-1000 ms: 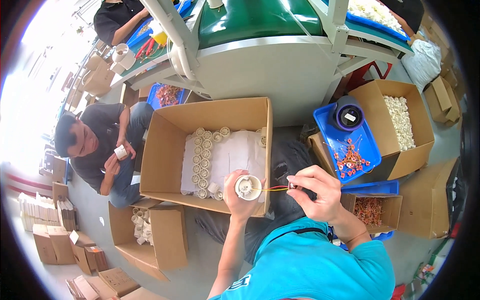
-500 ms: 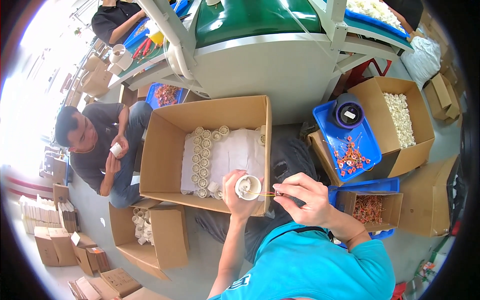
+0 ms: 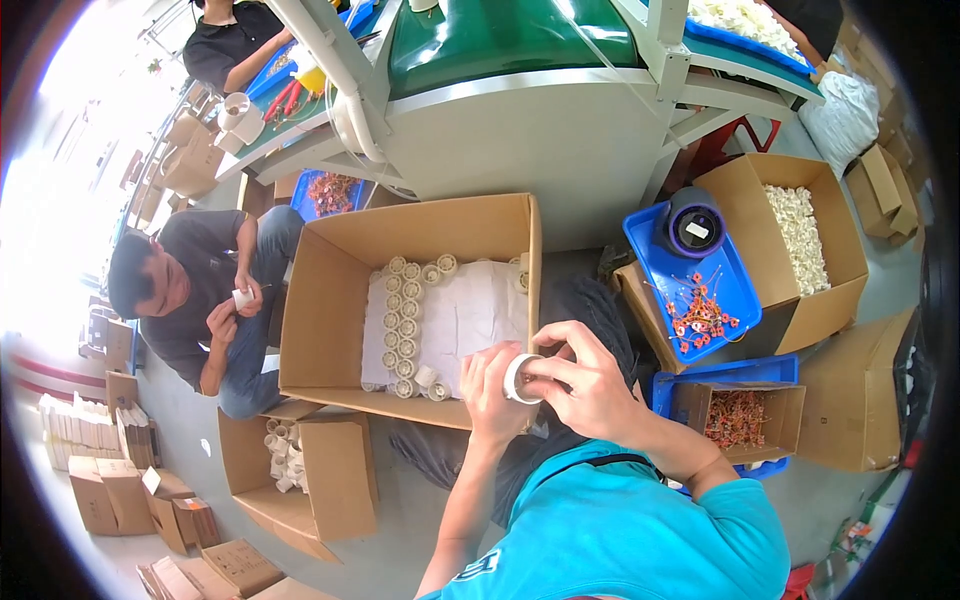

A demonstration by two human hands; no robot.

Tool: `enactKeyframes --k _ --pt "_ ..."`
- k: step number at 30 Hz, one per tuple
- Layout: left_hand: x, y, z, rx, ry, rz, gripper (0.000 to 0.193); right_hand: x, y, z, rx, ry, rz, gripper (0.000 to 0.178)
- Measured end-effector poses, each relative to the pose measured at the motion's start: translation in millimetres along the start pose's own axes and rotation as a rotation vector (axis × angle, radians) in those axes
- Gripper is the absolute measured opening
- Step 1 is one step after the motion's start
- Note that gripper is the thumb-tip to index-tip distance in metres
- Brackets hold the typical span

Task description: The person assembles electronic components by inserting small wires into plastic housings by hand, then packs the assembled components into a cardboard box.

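Note:
My left hand (image 3: 488, 388) is wrapped around a white plastic cup-shaped housing (image 3: 512, 380), its round mouth tilted toward my right hand. The thumb and fingers of my right hand (image 3: 590, 388) are pinched together and reach into that mouth. Whatever lies between those fingertips is hidden by the hand and the rim. Just beyond my hands stands a large open cardboard box (image 3: 340, 345). Rows of similar cream-white round housings (image 3: 408, 328) lie in it on white paper sheeting.
At right, a blue tray (image 3: 735, 268) holds red-orange wired parts (image 3: 703, 315) and a dark round tub (image 3: 694, 225). A smaller box (image 3: 790, 425) holds more wired parts. A co-worker (image 3: 190, 290) sits at left, handling a white piece. A grey machine panel (image 3: 530, 150) stands ahead.
My right hand has moved left to the cup, its fingertips now inside the mouth. The small wired part it held outside is now out of sight. The cup has turned rightward.

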State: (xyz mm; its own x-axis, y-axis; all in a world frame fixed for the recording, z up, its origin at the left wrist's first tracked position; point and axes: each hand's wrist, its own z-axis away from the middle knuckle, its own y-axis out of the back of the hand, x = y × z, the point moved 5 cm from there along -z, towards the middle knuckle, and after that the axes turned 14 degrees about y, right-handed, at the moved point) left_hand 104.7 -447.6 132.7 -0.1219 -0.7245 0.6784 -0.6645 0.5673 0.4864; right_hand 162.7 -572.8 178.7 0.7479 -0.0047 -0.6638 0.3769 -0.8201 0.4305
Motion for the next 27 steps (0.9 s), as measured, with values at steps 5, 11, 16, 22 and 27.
enactKeyframes --k 5,11,16,22,27 --pt "-2.2 -5.1 5.5 -0.029 0.036 0.042 0.049 11.3 -3.0 -0.5 -0.031 -0.047 -0.082 0.019" --pt "-5.1 -7.7 5.8 -0.099 0.114 0.144 0.052 13.6 -3.0 1.0 -0.109 -0.137 -0.085 0.016" --pt "-5.3 -7.0 3.8 -0.102 0.160 0.230 0.053 15.9 -4.5 3.3 -0.086 -0.167 -0.121 0.015" --pt "-2.3 -5.9 -0.3 -0.124 0.114 0.197 0.054 5.3 -2.5 3.2 0.012 -0.118 -0.035 0.018" --pt "2.0 -5.6 -0.7 -0.146 0.082 0.177 0.052 7.2 -3.6 6.8 0.015 -0.108 -0.036 0.018"
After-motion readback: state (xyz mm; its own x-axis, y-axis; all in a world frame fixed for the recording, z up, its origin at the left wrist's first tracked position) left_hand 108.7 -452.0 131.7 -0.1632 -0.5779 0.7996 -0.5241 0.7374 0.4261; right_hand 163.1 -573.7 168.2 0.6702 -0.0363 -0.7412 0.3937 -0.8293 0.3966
